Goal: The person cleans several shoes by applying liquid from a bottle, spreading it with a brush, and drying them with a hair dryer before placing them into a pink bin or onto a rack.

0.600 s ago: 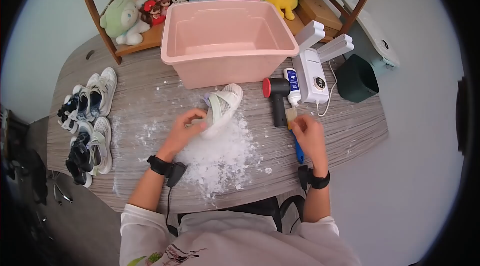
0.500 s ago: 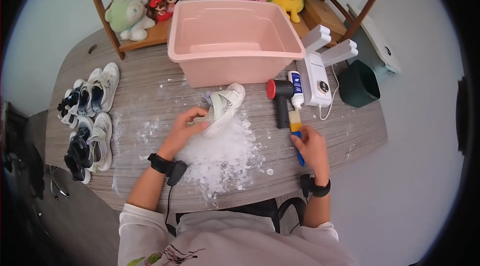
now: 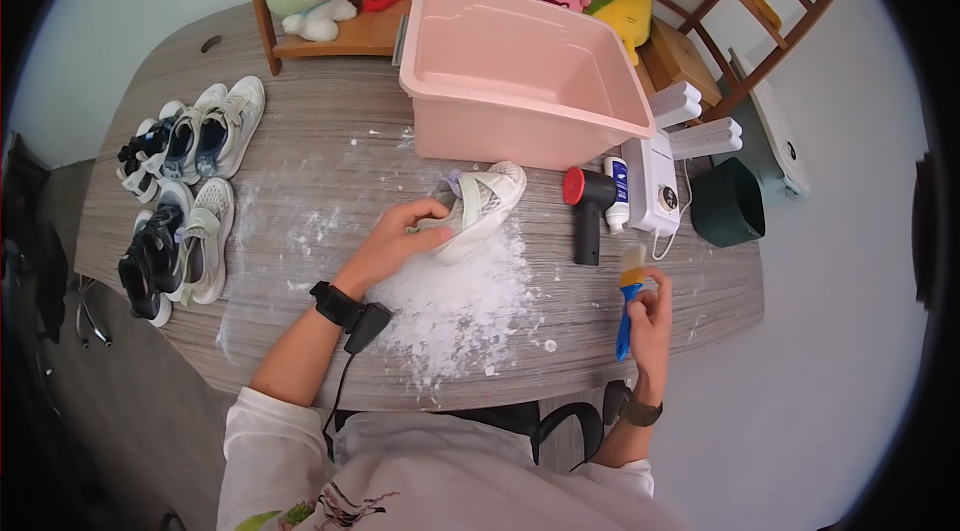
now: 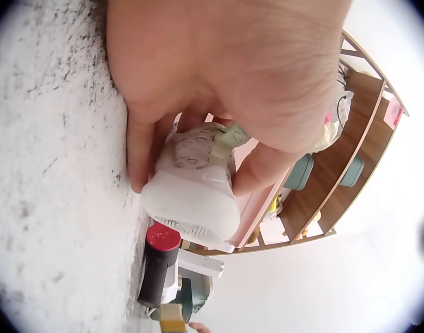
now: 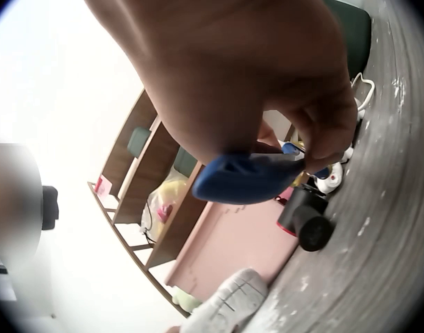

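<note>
In the head view my left hand point(image 3: 395, 246) grips a white strap shoe point(image 3: 490, 206) at its heel end, thumb on the near side. The shoe's toe points away, over a heap of white powder point(image 3: 450, 301). The left wrist view shows the shoe point(image 4: 191, 187) between fingers and thumb. My right hand point(image 3: 652, 326) pinches a paintbrush point(image 3: 625, 321) with a blue handle and yellow band, its pale bristles pointing away from me. In the right wrist view the blue handle end point(image 5: 239, 184) juts out beneath the hand.
A pink tub point(image 3: 530, 121) stands behind the shoe. Right of it are a black handheld device point(image 3: 590, 216) with a red end, a white bottle point(image 3: 617, 196), a white shoe dryer point(image 3: 655, 186) and a dark green bin point(image 3: 728, 203). Several shoes point(image 3: 205, 241) line the left side.
My right hand has taken hold of the paintbrush by its handle and moved it right, away from the black device. The left hand keeps its grip on the shoe. The head view has shifted.
</note>
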The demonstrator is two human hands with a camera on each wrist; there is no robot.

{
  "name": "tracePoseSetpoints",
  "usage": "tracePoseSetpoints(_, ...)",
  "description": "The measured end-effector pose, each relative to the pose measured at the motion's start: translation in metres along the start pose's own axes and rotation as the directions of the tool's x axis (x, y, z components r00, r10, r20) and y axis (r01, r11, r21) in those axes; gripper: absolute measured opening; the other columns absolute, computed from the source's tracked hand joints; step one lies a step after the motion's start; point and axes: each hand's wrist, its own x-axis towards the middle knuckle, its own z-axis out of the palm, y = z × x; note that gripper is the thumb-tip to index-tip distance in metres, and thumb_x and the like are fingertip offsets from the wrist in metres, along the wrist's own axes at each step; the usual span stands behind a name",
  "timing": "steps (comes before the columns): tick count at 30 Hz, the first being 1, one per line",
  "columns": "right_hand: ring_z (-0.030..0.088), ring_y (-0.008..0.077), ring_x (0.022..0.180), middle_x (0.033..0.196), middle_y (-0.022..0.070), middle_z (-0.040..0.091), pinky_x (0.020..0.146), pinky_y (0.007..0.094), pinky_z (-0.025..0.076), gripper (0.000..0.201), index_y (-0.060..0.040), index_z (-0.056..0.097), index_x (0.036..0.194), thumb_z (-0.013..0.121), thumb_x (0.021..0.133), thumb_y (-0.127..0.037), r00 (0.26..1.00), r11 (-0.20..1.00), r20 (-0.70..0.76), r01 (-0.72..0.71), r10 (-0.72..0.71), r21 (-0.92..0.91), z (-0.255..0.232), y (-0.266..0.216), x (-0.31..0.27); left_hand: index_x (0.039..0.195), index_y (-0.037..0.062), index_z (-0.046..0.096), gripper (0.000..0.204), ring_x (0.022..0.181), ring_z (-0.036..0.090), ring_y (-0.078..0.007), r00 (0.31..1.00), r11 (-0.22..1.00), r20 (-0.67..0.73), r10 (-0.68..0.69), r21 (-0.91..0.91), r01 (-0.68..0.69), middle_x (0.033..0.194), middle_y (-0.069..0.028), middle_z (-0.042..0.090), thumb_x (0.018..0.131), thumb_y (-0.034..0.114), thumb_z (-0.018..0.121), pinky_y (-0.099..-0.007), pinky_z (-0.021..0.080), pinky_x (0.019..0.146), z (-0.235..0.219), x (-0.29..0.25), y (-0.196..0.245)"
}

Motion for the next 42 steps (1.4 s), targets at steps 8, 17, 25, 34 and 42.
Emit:
tracePoseSetpoints(8,0.056,0.0143,0.071,0.077,0.0058,0.058,0.061,0.0245,0.043,0.027,0.0002,0.064,0.110,0.047,0.089,-0.001,0.988,0.882,0.150,-0.047,-0.027,0.469,0.027,-0.067,0.016,0.099,0.0020,0.068,0.020,0.089,0.054,-0.0082,0.999,0.997,0.041,0.002,-0.077,0.001,0.096,0.0008,0.065,0.093,0.021,0.068,-0.0261,0.042,0.082,-0.002,0.001,-0.008)
tracePoseSetpoints(17,0.061,0.0207,0.079,0.094,0.0128,0.063,0.069,0.0320,0.050,0.034,-0.0004,0.058,0.120,0.061,0.087,0.004,0.867,0.577,0.315,-0.039,-0.386,0.816,0.125,-0.086,0.036,0.107,-0.0014,0.069,0.024,0.102,0.057,-0.0120,0.998,0.976,0.054,0.034,-0.214,-0.021,0.104,-0.0025,0.068,0.092,0.017,0.067,-0.0281,0.042,0.090,-0.005,0.000,-0.010)
tracePoseSetpoints(25,0.064,0.0178,0.069,0.082,0.0074,0.066,0.062,0.0308,0.050,0.021,-0.0003,0.066,0.108,0.070,0.088,-0.004,0.801,0.767,0.122,0.502,-0.587,0.399,0.139,-0.087,0.016,0.115,-0.0039,0.070,0.026,0.097,0.059,-0.0103,0.994,0.968,0.110,-0.020,-0.245,0.047,0.104,-0.0048,0.070,0.094,0.011,0.067,-0.0267,0.047,0.088,-0.005,0.002,-0.018)
tracePoseSetpoints(34,0.058,0.0236,0.053,0.065,0.0081,0.060,0.051,0.0329,0.045,0.026,0.0015,0.069,0.095,0.081,0.078,-0.015,0.473,0.531,0.263,0.814,-0.841,0.235,0.147,-0.106,0.001,0.116,-0.0035,0.071,0.027,0.093,0.062,-0.0087,0.985,0.966,0.135,-0.110,-0.220,0.138,0.103,-0.0056,0.073,0.094,0.013,0.071,-0.0249,0.050,0.081,-0.004,0.002,-0.018)
tracePoseSetpoints(42,0.055,0.0215,0.049,0.064,0.0076,0.060,0.046,0.0316,0.043,0.028,0.0010,0.068,0.096,0.081,0.072,-0.002,0.506,0.589,0.336,0.778,-0.794,0.220,0.159,-0.096,0.001,0.115,-0.0034,0.071,0.028,0.092,0.062,-0.0083,0.986,0.976,0.128,-0.103,-0.180,0.125,0.102,-0.0060,0.073,0.096,0.016,0.071,-0.0255,0.051,0.082,-0.002,0.001,-0.021)
